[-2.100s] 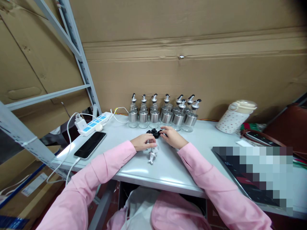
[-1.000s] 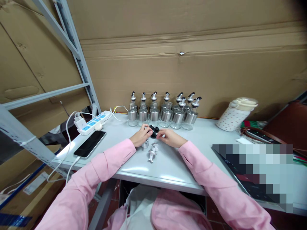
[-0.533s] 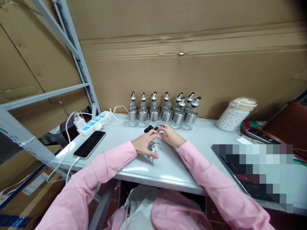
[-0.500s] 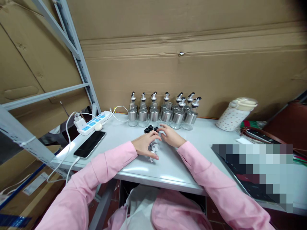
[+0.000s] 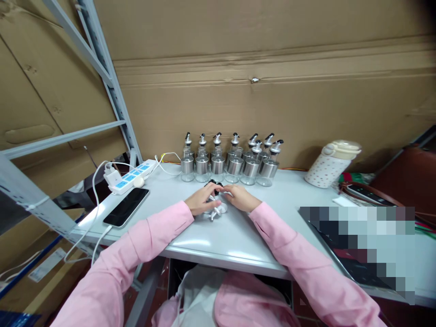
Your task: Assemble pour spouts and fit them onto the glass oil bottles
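My left hand (image 5: 203, 200) and my right hand (image 5: 239, 198) meet fingertip to fingertip in the middle of the grey table (image 5: 238, 236). The left hand's fingers curl over a small white and silver pourer spout (image 5: 215, 210) that sticks out beneath them. The right hand's fingers are pinched together beside it; what they hold is too small to name. A few small black caps (image 5: 213, 184) lie just beyond the fingertips. Behind them, several glass and steel oil bottles (image 5: 231, 162) with pourer tops stand in a row.
A white power strip (image 5: 131, 177) and a charging black phone (image 5: 126, 206) lie at the left. A spotted cream jug (image 5: 332, 165) stands at the right, near a brown bag (image 5: 412, 177). Cardboard (image 5: 272, 91) backs the table. A grey metal rack (image 5: 112, 91) rises at the left.
Both hands drew back from the black caps toward the spout parts, then came together over them. The left hand's fingers, spread half a second ago, are now curled on a spout.
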Action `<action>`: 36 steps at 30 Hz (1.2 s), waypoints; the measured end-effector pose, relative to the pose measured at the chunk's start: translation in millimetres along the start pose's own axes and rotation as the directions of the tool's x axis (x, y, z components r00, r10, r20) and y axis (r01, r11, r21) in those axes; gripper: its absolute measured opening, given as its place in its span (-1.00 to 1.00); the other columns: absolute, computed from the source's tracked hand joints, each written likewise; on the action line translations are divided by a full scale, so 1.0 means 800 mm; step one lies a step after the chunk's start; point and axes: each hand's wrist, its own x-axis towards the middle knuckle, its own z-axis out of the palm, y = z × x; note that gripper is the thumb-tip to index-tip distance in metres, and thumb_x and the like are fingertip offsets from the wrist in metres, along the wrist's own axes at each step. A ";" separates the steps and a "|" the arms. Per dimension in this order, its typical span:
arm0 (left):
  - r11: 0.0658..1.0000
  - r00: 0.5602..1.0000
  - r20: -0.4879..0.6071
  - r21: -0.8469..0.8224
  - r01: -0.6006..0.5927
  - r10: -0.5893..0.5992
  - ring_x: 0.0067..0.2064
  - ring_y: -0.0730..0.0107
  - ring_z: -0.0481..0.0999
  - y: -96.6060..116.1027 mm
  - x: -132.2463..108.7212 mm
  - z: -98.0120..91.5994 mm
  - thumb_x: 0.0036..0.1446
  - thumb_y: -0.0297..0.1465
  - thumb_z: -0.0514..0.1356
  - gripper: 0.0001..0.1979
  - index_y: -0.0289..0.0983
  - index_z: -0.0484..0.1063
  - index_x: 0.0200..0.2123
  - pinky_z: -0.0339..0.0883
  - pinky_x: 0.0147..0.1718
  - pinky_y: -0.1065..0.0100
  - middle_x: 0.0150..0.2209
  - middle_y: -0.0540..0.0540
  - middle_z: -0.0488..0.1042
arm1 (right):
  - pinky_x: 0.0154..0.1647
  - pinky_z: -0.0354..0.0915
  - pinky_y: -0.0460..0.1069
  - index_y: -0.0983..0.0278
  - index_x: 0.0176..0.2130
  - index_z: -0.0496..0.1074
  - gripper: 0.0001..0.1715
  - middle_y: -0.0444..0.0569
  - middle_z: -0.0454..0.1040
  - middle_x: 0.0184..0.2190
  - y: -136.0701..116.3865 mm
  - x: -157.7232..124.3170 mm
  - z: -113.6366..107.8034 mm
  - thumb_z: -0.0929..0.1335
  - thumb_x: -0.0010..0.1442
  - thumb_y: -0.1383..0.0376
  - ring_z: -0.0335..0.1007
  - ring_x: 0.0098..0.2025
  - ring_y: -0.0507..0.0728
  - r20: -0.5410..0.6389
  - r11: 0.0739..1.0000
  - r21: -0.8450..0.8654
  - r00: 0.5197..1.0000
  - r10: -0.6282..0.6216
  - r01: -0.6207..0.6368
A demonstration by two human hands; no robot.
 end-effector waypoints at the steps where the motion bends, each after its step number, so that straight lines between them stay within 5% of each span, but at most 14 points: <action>1: 0.999 0.998 -0.044 0.003 0.041 -0.041 -0.13 0.28 0.35 -0.003 0.001 -0.001 0.21 -0.12 -0.03 -0.57 -0.28 0.22 0.03 0.23 -0.04 0.24 -0.10 -0.16 0.30 | 0.02 0.25 0.10 0.26 -0.17 0.48 -0.67 0.05 0.52 -0.11 -0.001 0.000 -0.001 0.23 0.11 0.46 0.40 -0.05 0.20 -0.007 1.000 0.009 1.000 0.013 -0.013; 4: 0.985 0.974 -0.160 0.029 0.170 -0.163 -0.07 0.24 0.33 -0.014 0.004 -0.004 0.28 -0.17 -0.16 -0.59 -0.31 0.27 -0.04 0.18 0.01 0.19 -0.14 -0.17 0.32 | 0.06 0.22 0.14 0.26 -0.18 0.47 -0.69 0.05 0.50 -0.09 -0.004 -0.001 -0.012 0.24 0.10 0.42 0.36 -0.02 0.23 -0.101 0.997 0.065 0.993 0.054 -0.047; 6: 0.975 0.961 -0.180 0.031 0.219 -0.210 -0.03 0.25 0.31 -0.019 0.006 -0.005 0.30 -0.20 -0.19 -0.60 -0.31 0.28 -0.08 0.15 0.05 0.18 -0.13 -0.17 0.32 | 0.04 0.23 0.15 0.27 -0.15 0.43 -0.69 0.07 0.48 -0.09 -0.003 0.000 -0.024 0.24 0.10 0.37 0.36 -0.02 0.23 -0.304 0.986 0.155 0.946 0.111 -0.066; 7: 0.973 0.960 -0.174 0.029 0.230 -0.221 -0.02 0.26 0.31 -0.021 0.006 -0.005 0.30 -0.21 -0.20 -0.60 -0.31 0.29 -0.08 0.14 0.07 0.19 -0.13 -0.17 0.32 | 0.01 0.26 0.14 0.28 -0.12 0.40 -0.68 0.09 0.47 -0.09 -0.001 0.002 -0.031 0.23 0.11 0.35 0.36 -0.04 0.22 -0.435 0.973 0.214 0.884 0.170 -0.082; 9: 0.973 0.963 -0.153 0.030 0.229 -0.222 -0.01 0.28 0.30 -0.022 0.006 -0.003 0.30 -0.20 -0.20 -0.60 -0.29 0.29 -0.09 0.13 0.08 0.21 -0.13 -0.15 0.32 | -0.08 0.31 0.10 0.30 -0.05 0.32 -0.63 0.13 0.43 -0.08 0.011 0.009 -0.044 0.21 0.12 0.31 0.36 -0.07 0.18 -0.658 0.937 0.331 0.685 0.314 -0.111; 11: 0.977 0.970 -0.137 0.036 0.208 -0.201 -0.01 0.30 0.30 -0.022 0.005 -0.001 0.30 -0.19 -0.20 -0.60 -0.28 0.30 -0.10 0.13 0.09 0.23 -0.13 -0.14 0.31 | -0.15 0.34 0.07 0.32 -0.02 0.25 -0.59 0.15 0.39 -0.06 0.029 0.020 -0.053 0.21 0.12 0.28 0.36 -0.07 0.16 -0.766 0.902 0.410 0.486 0.420 -0.134; 14: 0.983 0.976 -0.133 0.035 0.178 -0.172 -0.02 0.29 0.30 -0.020 0.004 0.000 0.30 -0.18 -0.21 -0.59 -0.28 0.31 -0.11 0.14 0.08 0.23 -0.13 -0.14 0.32 | -0.12 0.34 0.08 0.34 0.01 0.20 -0.51 0.19 0.33 -0.02 0.063 0.041 -0.059 0.25 0.08 0.23 0.34 -0.02 0.17 -0.796 0.875 0.457 0.366 0.483 -0.159; 18: 0.983 0.979 -0.123 0.060 0.171 -0.163 -0.05 0.28 0.32 -0.020 0.004 -0.001 0.30 -0.17 -0.22 -0.57 -0.28 0.32 -0.11 0.14 0.05 0.24 -0.15 -0.14 0.34 | 0.01 0.25 0.17 0.35 -0.04 0.25 -0.49 0.18 0.39 -0.07 0.094 0.065 -0.063 0.30 0.04 0.18 0.34 -0.03 0.21 -0.763 0.857 0.467 0.390 0.516 -0.219; 24: 0.982 0.984 -0.103 0.108 0.156 -0.145 -0.06 0.29 0.32 -0.019 0.005 0.001 0.31 -0.17 -0.24 -0.55 -0.26 0.36 -0.15 0.14 0.03 0.24 -0.16 -0.13 0.39 | 0.04 0.18 0.20 0.38 -0.11 0.30 -0.58 0.20 0.45 -0.17 0.097 0.072 -0.071 0.27 0.06 0.19 0.35 -0.09 0.25 -0.699 0.835 0.473 0.458 0.550 -0.281; 30: 0.988 0.991 -0.085 0.106 0.114 -0.105 -0.08 0.26 0.34 -0.010 0.004 0.000 0.30 -0.12 -0.29 -0.47 -0.29 0.37 -0.17 0.14 0.00 0.21 -0.18 -0.16 0.41 | 0.02 0.18 0.20 0.32 -0.12 0.27 -0.65 0.15 0.40 -0.15 0.072 0.047 -0.081 0.19 0.15 0.17 0.32 -0.06 0.23 -0.831 0.916 0.365 0.386 0.402 -0.167; 36: 0.971 0.993 -0.021 0.212 -0.106 0.113 0.07 0.12 0.29 0.016 -0.003 -0.003 0.12 0.00 0.03 -0.48 -0.27 0.31 -0.02 0.06 0.07 0.14 0.00 -0.23 0.34 | -0.15 0.32 0.10 0.25 -0.16 0.28 -0.70 0.04 0.41 -0.16 0.015 0.001 -0.092 0.20 0.19 0.12 0.40 -0.22 0.13 -0.819 0.902 0.418 0.472 0.325 0.104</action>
